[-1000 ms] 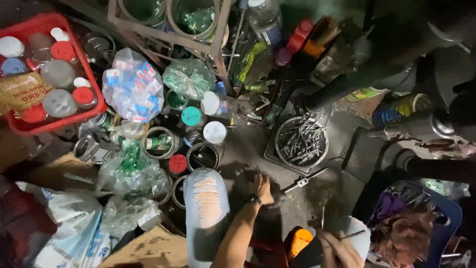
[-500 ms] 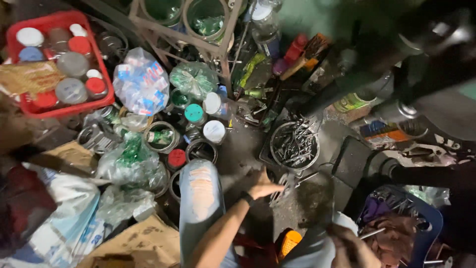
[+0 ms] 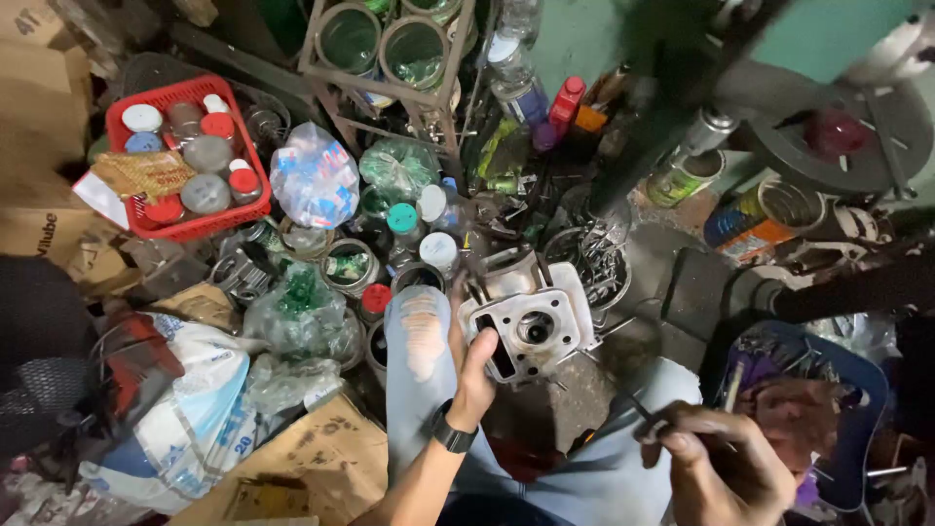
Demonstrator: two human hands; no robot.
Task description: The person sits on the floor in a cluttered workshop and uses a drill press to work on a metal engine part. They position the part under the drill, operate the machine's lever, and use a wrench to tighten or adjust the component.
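Over the cluttered floor [image 3: 672,268], reading left to right: a red basket [image 3: 127,219] of capped jars sits toward the far left, then clear bags and open tins, then the person's torn-jeans knee [image 3: 421,336]. Just right of that knee the left hand [image 3: 474,375] has its grip clamped on the near-left edge of a pale metal engine cylinder block [image 3: 531,317], held up off the floor in front of a round tray of bolts [image 3: 596,261]. The block's flat face with its round bore turns up toward the camera, so the bore axis points roughly at the viewer; its long side runs left to right, slightly tilted. Lower right, the right hand [image 3: 716,458] is closed around a thin dark tool [image 3: 645,414], well apart from the block. By the look of it, the block is lifted and presented, but the tool has not yet met it.
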